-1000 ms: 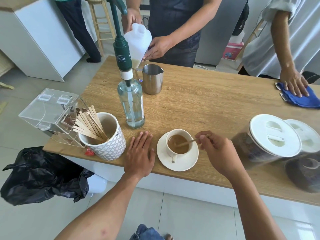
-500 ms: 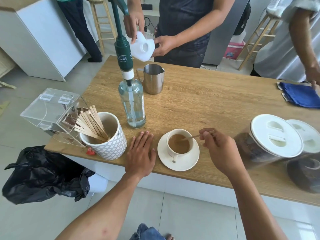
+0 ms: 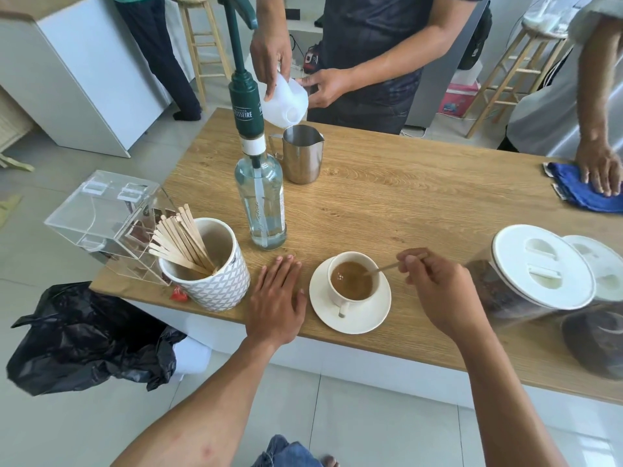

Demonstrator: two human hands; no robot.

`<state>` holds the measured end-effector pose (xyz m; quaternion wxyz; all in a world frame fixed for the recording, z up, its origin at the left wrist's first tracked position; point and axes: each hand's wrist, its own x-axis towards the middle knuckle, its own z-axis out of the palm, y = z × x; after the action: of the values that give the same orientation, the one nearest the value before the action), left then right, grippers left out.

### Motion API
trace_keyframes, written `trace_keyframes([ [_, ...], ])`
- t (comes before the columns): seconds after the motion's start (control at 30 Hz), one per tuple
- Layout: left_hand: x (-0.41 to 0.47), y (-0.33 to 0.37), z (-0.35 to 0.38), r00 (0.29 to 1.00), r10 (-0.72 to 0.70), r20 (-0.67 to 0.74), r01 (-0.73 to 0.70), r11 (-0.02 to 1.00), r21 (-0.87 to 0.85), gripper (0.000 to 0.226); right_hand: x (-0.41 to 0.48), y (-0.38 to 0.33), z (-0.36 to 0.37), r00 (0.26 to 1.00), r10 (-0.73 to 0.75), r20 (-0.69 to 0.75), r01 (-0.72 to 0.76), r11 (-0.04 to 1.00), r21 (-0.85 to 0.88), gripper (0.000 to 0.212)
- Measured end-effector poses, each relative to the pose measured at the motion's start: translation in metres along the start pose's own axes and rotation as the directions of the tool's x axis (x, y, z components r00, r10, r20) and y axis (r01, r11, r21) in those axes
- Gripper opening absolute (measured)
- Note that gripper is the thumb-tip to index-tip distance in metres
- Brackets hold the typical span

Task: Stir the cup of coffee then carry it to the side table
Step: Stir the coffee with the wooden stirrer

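Observation:
A white cup of milky coffee (image 3: 352,281) stands on a white saucer (image 3: 367,320) near the front edge of the wooden table (image 3: 404,197), its handle facing me. My right hand (image 3: 438,291), just right of the cup, pinches a thin wooden stirrer (image 3: 382,269) whose tip dips into the coffee. My left hand (image 3: 276,298) lies flat on the table, fingers spread, immediately left of the saucer and holding nothing.
A patterned white pot of wooden stirrers (image 3: 209,271) and a clear acrylic box (image 3: 104,224) stand at left. A pump bottle (image 3: 259,197) and steel pitcher (image 3: 301,153) are behind. Lidded jars (image 3: 539,267) sit right. One person tips a white jug (image 3: 286,102); another presses a blue cloth (image 3: 586,190).
The stirrer has moved within the cup as my right hand shifts slightly. The person opposite has tipped the white jug further down toward the pitcher. The other person's hand has returned onto the blue cloth.

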<state>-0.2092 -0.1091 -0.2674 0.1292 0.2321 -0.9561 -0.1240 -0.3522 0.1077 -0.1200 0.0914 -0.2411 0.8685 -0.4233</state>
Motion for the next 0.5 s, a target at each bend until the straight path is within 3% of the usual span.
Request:
trace_keyframes([
  [0.1,-0.0014,-0.0002,0.0003,1.0,-0.001,0.005,0.001,1.0,-0.002,0.055,-0.0045,-0.001,0.0035,0.996,-0.007,0.093,0.007,1.0,0.004,0.019],
  [0.23,-0.0006,0.0012,0.0003,1.0,0.002,-0.003,-0.002,1.0,-0.001,0.055,-0.0022,0.0022,-0.001,1.0,0.016,-0.005,-0.016,1.0,0.008,0.021],
  [0.37,-0.0017,-0.0002,0.0006,1.0,0.002,0.0,-0.002,1.0,-0.002,0.055,-0.0048,-0.0018,0.0018,0.995,0.011,0.098,-0.014,1.0,0.028,0.02],
  [0.5,-0.0005,0.0025,-0.0011,1.0,0.003,-0.019,-0.003,1.0,-0.009,0.055,-0.0025,0.0012,-0.0012,0.999,0.04,0.004,-0.04,0.999,0.007,0.021],
])
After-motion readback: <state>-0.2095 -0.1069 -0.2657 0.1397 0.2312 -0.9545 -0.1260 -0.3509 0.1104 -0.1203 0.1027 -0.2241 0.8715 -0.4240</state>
